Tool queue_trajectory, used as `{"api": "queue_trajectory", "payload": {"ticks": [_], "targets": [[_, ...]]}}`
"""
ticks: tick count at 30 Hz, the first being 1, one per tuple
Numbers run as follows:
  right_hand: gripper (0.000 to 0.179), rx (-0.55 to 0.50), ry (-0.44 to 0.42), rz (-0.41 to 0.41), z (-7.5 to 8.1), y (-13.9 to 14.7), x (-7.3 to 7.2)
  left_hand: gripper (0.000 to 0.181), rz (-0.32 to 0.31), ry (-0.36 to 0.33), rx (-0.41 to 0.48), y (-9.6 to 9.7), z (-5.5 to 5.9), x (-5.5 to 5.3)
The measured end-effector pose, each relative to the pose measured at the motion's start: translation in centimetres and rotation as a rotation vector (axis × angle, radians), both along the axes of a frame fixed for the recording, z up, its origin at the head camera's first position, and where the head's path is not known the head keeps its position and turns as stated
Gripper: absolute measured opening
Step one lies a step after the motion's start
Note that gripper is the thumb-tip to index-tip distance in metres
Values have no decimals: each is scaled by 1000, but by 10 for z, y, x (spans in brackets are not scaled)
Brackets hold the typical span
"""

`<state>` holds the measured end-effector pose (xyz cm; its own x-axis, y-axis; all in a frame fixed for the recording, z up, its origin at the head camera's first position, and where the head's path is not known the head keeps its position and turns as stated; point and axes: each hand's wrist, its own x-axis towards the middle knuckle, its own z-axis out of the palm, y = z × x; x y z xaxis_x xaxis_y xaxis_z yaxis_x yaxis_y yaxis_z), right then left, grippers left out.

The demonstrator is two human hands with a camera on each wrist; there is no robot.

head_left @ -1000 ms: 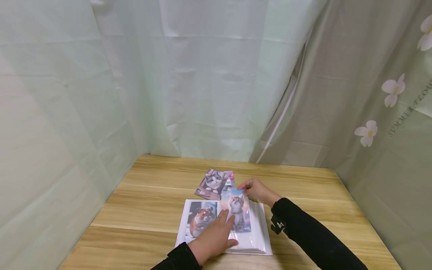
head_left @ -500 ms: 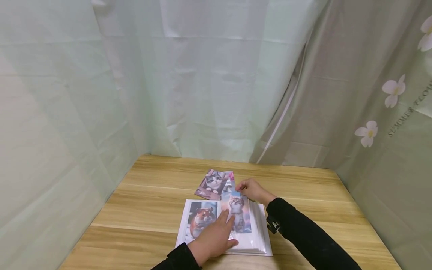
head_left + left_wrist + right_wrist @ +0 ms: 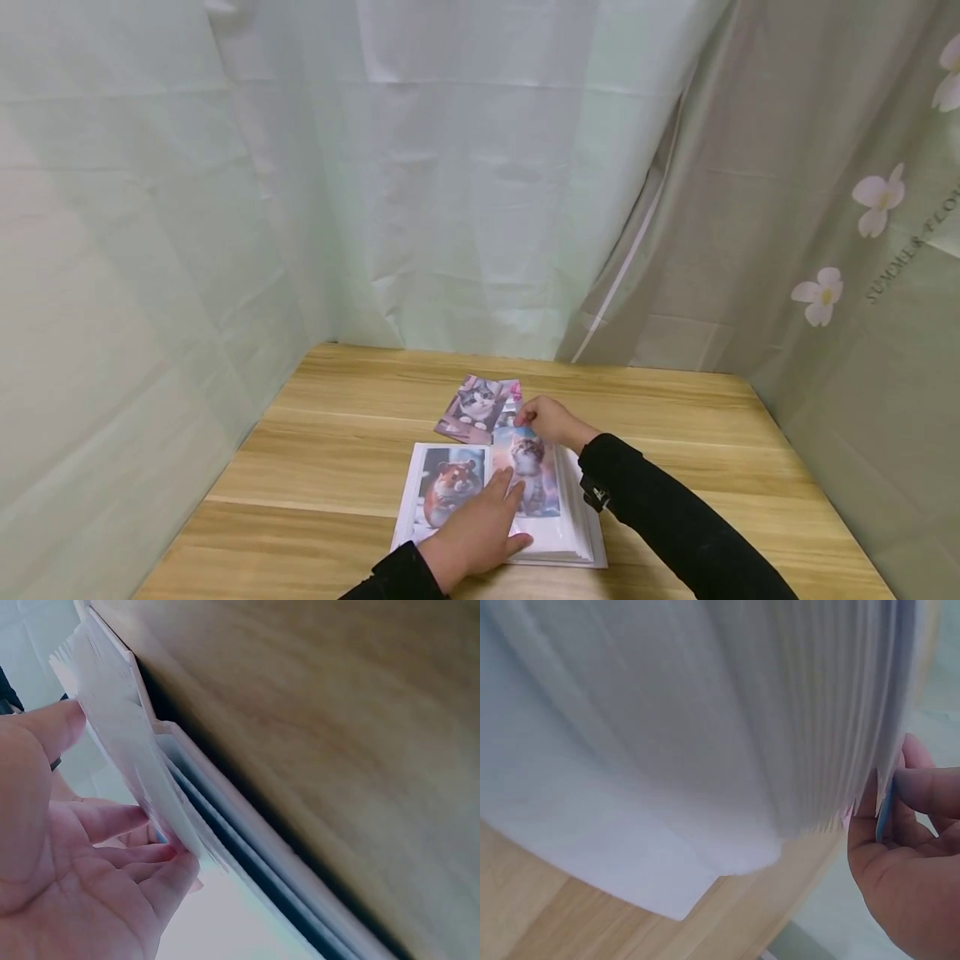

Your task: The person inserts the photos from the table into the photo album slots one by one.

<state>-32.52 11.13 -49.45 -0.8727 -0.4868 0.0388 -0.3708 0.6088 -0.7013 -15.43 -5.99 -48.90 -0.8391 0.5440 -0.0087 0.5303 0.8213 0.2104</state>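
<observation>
Curtain (image 3: 832,208) well beyond the fingers reads "SUMMER FLO", cut off; right hand (image 3: 553,422) pinches a kitten photo (image 3: 534,471), left hand (image 3: 480,527), fingers apart, rests palm-down nearer, on the album (image 3: 557,538).

a white photo album (image 3: 551,537) lies open; the pastel kitten photo (image 3: 532,461) overlaps its right page, top edge protruding.

My left hand (image 3: 480,529) lies palm down, outstretched, at bottom centre; my right hand (image 3: 553,421), higher and further right, pinches.
</observation>
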Motion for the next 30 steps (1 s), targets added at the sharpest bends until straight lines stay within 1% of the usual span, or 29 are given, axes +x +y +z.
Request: {"api": "queue_trajectory", "payload": {"ticks": [3, 7, 11, 17, 21, 25, 30], "targets": [[38, 14, -21, -18, 0, -1, 0, 80, 3, -28, 8, 0, -1, 0], [38, 21, -40, -19, 3, -2, 1, 86, 3, -53, 18, 0, 0, 0], [38, -1, -74, -11, 6, -1, 3, 91, -3, -57, 24, -1, -2, 0], [36, -49, -99, 67, 7, 4, 6, 96, -9, -54, 42, -2, -4, -1], [35, -49, -120, 85, 7, 6, 7, 97, -16, -50, 49, -2, -5, -2], [36, -26, -109, 103, 8, 8, 9, 97, -24, -44, 50, -2, -4, -2], [35, -9, -83, 135, 10, 8, 12, 97, -21, -55, 52, -1, -2, -1]]}}
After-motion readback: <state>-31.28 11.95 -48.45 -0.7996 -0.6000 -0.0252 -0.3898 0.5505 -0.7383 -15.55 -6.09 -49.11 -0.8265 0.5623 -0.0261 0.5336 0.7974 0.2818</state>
